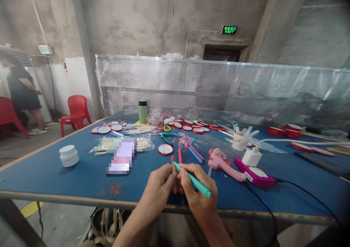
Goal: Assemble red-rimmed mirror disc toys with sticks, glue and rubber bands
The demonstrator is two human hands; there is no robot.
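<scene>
My right hand (199, 188) is closed around a teal marker pen (194, 180), its tip pointing toward my left hand. My left hand (161, 188) pinches a thin wooden stick (174, 165) with a red end, held upright. Both hands meet over the near edge of the blue table (54, 174). Just beyond them lie red and blue markers (188, 153) and a round red-rimmed disc (165, 149).
A pink glue gun (222, 165), a magenta device with white plug (255, 172) and black cable lie to the right. A white jar (69, 155), bagged sticks (120, 145), green flask (142, 111), several red discs, a cup of pens (240, 139). A person stands far left by red chairs (76, 112).
</scene>
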